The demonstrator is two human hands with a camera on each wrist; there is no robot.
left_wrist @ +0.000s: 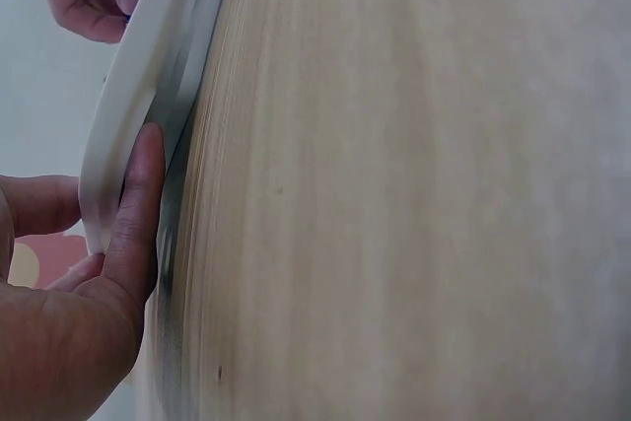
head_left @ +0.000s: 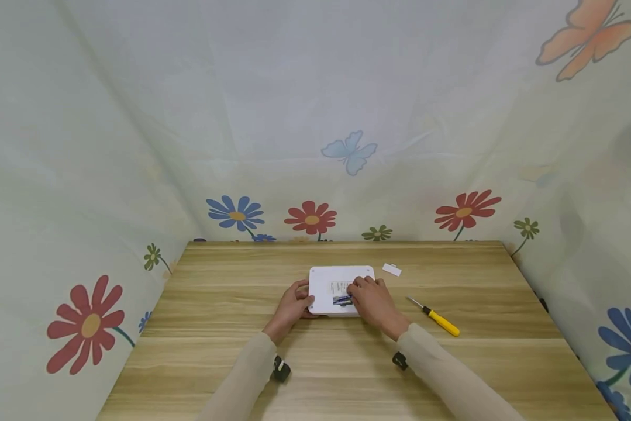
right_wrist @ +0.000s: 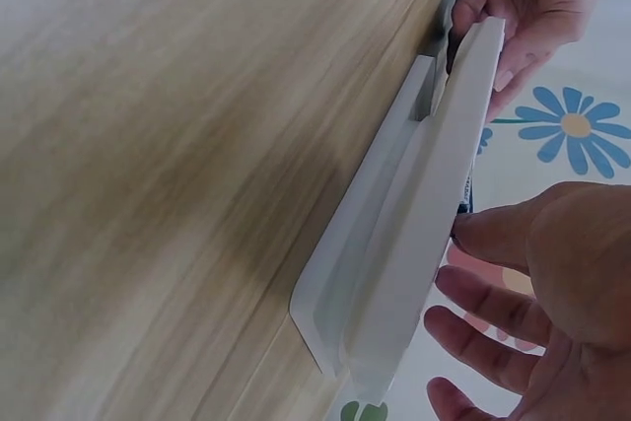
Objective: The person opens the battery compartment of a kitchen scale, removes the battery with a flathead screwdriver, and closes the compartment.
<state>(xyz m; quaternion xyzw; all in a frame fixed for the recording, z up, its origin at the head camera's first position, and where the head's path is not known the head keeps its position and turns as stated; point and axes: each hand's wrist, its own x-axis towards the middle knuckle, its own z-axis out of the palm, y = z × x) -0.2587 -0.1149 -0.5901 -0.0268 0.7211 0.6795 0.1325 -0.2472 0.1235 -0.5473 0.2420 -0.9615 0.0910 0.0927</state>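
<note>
A flat white device (head_left: 323, 283) with rounded corners lies with its labelled side up, small round marks at its corners. Batteries (head_left: 340, 300) with blue and silver wrappers sit in an uncovered slot near its front edge. My left hand (head_left: 290, 307) grips the device's left edge, thumb on top and fingers beneath, as the left wrist view also shows. Over the right side is my right hand (head_left: 374, 301), fingers bent, with the thumb tip against the end of a battery (right_wrist: 466, 194). The right wrist view shows its other fingers spread beside the thumb; part of the slot is hidden.
A small white battery cover (head_left: 392, 269) lies behind and right of the device. To the right rests a screwdriver (head_left: 441, 322) with a yellow handle, its tip pointing to the back left. The wooden table (head_left: 231, 362) meets a flower-printed curtain (head_left: 273, 146) at the back.
</note>
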